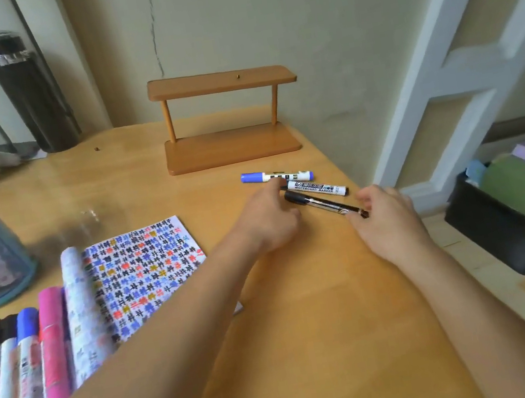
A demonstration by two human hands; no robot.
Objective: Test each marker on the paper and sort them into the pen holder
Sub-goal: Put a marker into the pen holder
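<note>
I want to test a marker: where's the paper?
Head view, left of centre: the paper lies on the table, right of the row of markers.

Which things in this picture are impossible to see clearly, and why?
Head view: left hand hides whether its fingers grip the whiteboard marker.
Pen holder: cut off by left edge, contents blurred.
Marker row: cut off at bottom-left, labels blurred.
Paper: lower edge behind left forearm.

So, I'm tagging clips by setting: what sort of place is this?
Probably a home study corner: a wooden desk against a cracked wall, a scribble-covered test paper with markers, and a black flask behind.
</note>
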